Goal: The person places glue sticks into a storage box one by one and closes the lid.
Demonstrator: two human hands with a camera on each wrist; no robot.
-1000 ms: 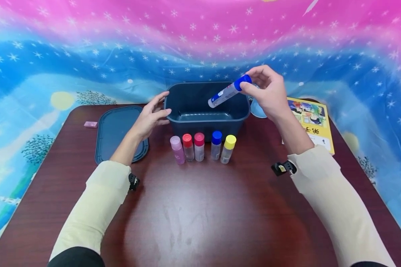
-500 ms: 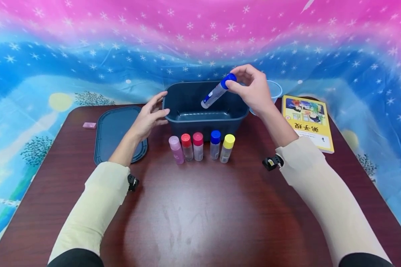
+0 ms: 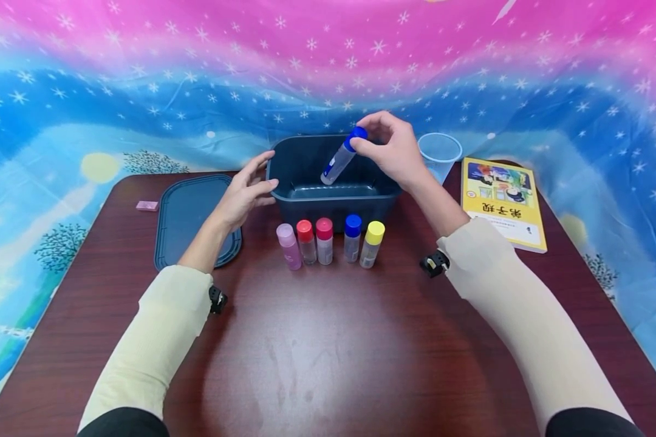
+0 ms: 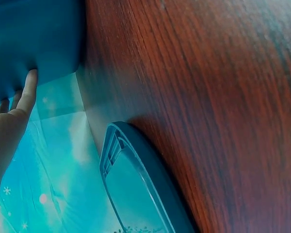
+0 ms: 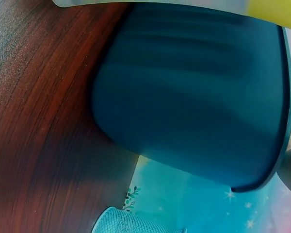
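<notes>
My right hand [image 3: 392,149] pinches a slim clear bottle [image 3: 339,162] by its blue cap. The bottle slants down to the left, its lower end inside the mouth of a dark blue plastic box [image 3: 333,209]. My left hand [image 3: 242,193] rests against the box's left end, thumb at the rim; in the left wrist view, its fairly straight fingers [image 4: 28,94] touch the outer wall. In front of the box stand several capped bottles: purple [image 3: 290,247], two reddish [image 3: 307,241], another blue-capped bottle [image 3: 352,240] and a yellow-capped bottle [image 3: 372,246].
A matching lid [image 3: 188,212] lies left of the box, with a small pink block [image 3: 147,206] beyond it. To the right stand a light blue mesh cup [image 3: 440,152] and a yellow book [image 3: 503,194]. A patterned cloth [image 3: 328,73] hangs behind the table [image 3: 328,340].
My right hand has moved left with the blue-capped bottle and tilted it more steeply over the box, uncovering the mesh cup. My left hand has stayed on the box.
</notes>
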